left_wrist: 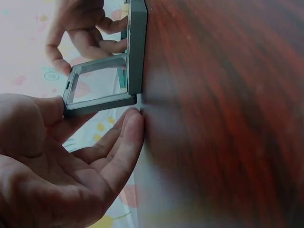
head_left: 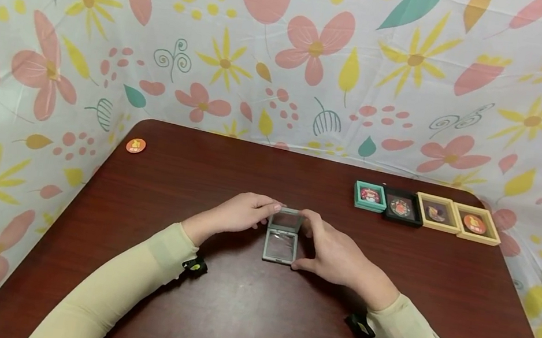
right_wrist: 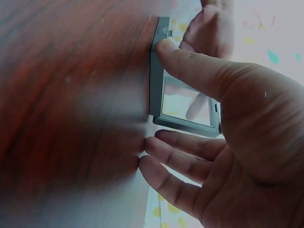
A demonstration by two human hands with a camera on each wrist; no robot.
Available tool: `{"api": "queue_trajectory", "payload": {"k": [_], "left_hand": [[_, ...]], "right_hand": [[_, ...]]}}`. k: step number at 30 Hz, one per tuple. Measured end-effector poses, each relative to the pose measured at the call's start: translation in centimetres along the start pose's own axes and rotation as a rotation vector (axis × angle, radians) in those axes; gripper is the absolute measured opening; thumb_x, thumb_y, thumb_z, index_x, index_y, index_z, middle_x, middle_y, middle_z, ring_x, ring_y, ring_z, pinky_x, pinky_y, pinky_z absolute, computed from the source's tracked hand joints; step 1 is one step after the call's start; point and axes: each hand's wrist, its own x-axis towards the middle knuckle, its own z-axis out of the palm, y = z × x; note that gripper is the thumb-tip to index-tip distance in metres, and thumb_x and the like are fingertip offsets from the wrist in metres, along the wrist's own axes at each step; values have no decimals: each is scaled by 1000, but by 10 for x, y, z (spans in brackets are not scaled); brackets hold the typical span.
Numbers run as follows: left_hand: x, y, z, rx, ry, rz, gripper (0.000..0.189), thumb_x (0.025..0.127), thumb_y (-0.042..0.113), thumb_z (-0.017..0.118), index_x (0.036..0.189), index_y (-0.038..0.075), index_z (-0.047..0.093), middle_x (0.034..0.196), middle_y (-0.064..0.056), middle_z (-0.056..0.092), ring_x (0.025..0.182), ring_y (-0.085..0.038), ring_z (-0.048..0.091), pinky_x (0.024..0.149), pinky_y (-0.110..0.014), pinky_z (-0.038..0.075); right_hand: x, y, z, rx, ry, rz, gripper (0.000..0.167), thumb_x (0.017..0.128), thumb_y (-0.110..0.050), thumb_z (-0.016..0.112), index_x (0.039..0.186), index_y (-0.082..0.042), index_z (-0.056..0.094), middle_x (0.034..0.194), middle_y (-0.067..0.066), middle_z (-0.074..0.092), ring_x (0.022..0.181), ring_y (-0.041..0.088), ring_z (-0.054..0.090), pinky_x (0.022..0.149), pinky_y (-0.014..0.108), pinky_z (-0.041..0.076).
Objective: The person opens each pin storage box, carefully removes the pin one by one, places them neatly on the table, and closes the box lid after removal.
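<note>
A grey square display frame [head_left: 281, 248] with clear film windows lies unfolded on the table, its base flat and its lid [left_wrist: 97, 101] raised at the hinge. My left hand [head_left: 243, 213] grips the lid's left edge near the top, thumb on the rim, other fingers lower beside the hinge. From the other side my right hand [head_left: 339, 255] spans the frame. Its thumb [right_wrist: 183, 61] presses the base's near right corner, while its index finger reaches the lid's upper right corner. The remaining right fingers [right_wrist: 173, 161] rest low behind the lid, by the tabletop.
At the back right stand a teal frame [head_left: 370, 197], a black frame [head_left: 402, 207] and two cream frames [head_left: 438, 213] in a row, with round badges inside. A round orange badge [head_left: 136, 145] lies at the back left corner. Floral cloth [head_left: 289, 49] hangs behind the table.
</note>
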Motion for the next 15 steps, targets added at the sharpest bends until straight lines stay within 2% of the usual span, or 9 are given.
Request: {"api": "queue_trajectory", "payload": {"k": [3,12,15], "left_hand": [[-1,1,-1,15,-10,17,48,119,46,49,155,20,68,143,-5,72,105,-20,74,83,-33,62],[-2,1,-5,45,-50,54,46,119,43,51,156,21,68,142,-4,74,106,-20,75,85,-31,62],[-3,1,-7,63,-68,67,46,119,43,52,157,22,67,133,-5,76,102,-21,75,85,-32,61]], "right_hand": [[-1,1,0,-6,4,-11,110,83,-38,102,162,-10,30,117,11,67,104,25,69,80,44,58],[-1,1,0,-13,5,-38,108,84,-35,101,161,-10,30,118,12,67,107,26,69,82,45,59],[-1,1,-1,-8,6,-43,111,84,-34,101,164,-10,28,118,12,68,108,25,70,83,46,59]]}}
